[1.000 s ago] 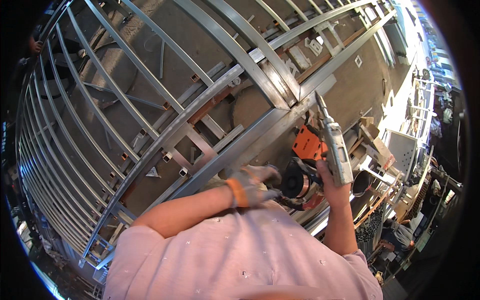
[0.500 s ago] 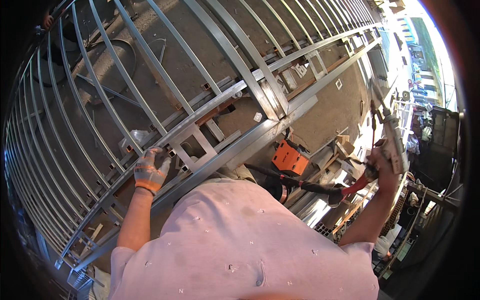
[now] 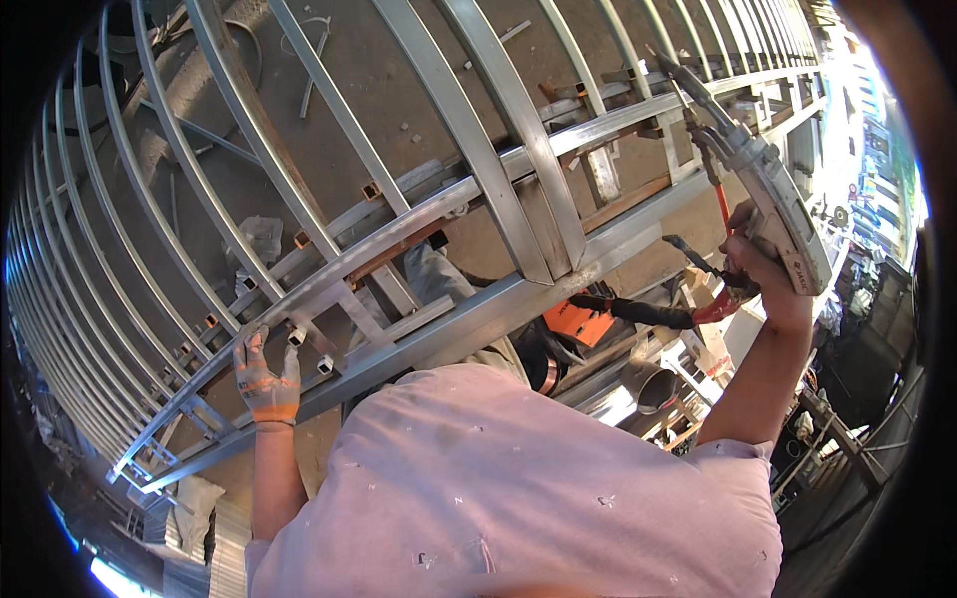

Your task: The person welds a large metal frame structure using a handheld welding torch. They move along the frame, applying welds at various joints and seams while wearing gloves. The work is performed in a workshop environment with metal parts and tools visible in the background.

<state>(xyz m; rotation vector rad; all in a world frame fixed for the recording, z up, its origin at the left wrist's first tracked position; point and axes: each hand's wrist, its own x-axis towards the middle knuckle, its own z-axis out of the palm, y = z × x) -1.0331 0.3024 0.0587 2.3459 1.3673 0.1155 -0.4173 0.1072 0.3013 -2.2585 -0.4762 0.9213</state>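
My left hand (image 3: 267, 381), in a grey and orange glove, has its thumb spread from the fingers. Its fingertips rest at the lower rail of a large metal frame (image 3: 439, 204) built of square tubes. Beside it are the open ends of short square tubes (image 3: 325, 365). My right hand (image 3: 755, 261) is closed around a pale grey welding gun (image 3: 780, 199), raised at the right. The gun's narrow nozzle points up and left over the frame's rails. A black and red cable (image 3: 648, 315) runs from the gun toward my body. The right fingers are partly hidden behind the gun.
An orange box-shaped machine (image 3: 580, 325) sits on the floor below the frame, partly covered by the front rail (image 3: 478, 317). Right of it stand a metal pot (image 3: 653, 387) and scrap pieces. Parallel bars (image 3: 349, 120) stretch away from me. A pale sack (image 3: 197, 510) lies at lower left.
My left hand has slid left and down along the rail, its fingers opening. My right hand has lifted the welding gun up and closer to the frame. The view has shifted.
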